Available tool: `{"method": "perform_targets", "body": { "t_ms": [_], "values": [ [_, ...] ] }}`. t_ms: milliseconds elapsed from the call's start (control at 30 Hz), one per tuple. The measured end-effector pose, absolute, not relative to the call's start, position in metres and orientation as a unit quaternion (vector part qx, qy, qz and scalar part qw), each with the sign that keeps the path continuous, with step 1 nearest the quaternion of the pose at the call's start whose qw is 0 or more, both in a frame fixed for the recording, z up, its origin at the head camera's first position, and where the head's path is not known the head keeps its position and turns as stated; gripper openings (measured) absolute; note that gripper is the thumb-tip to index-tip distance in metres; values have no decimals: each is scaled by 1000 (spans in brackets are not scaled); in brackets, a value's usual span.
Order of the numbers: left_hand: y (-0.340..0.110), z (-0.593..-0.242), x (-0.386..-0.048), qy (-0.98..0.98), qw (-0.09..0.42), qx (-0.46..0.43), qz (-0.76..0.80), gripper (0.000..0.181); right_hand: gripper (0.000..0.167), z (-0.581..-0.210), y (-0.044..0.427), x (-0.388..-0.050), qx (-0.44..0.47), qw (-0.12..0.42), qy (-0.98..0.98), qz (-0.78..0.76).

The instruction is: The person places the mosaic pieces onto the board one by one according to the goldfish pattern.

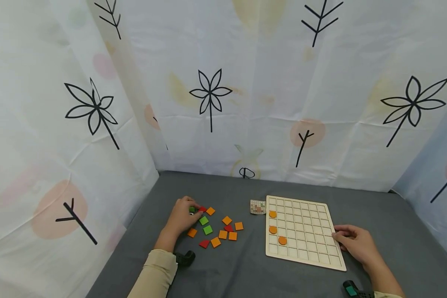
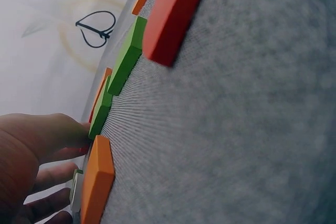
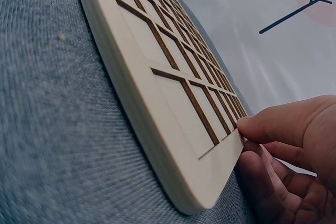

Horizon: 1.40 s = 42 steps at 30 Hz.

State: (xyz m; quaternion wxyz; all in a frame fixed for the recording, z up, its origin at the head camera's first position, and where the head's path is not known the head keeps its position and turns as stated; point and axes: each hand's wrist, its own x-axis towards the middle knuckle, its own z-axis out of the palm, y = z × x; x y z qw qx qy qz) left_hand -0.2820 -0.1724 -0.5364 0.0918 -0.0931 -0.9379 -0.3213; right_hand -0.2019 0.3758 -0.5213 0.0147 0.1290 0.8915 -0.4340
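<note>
On the left, my left hand reaches over loose flat pieces, thumb and index finger around a red piece that they appear to pinch. Only a sliver of red shows at those fingertips in the left wrist view. A green piece lies partly hidden under the fingers. Nearby are green pieces, orange squares and another red piece. On the right, my right hand grips the right edge of a pale wooden grid board, thumb on top. Several orange round pieces sit in its left columns.
A small patterned card touches the board's upper left edge. Everything lies on a grey cloth-covered table. A printed white curtain stands behind the table and along its sides.
</note>
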Motion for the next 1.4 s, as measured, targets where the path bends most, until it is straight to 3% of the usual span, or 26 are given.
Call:
{"method": "perform_targets", "body": {
  "t_ms": [800, 1233, 1400],
  "values": [
    [-158, -526, -279, -905, 104, -148, -385, 15, 50, -522, 376, -203, 131, 14, 893, -431],
    [-74, -523, -262, -874, 3, -263, -409, 16, 51, -522, 374, -202, 132, 17, 890, -435],
    [-45, -520, -257, -869, -7, -294, -398, 18, 52, -521, 374, -203, 131, 13, 890, -436]
  ]
}}
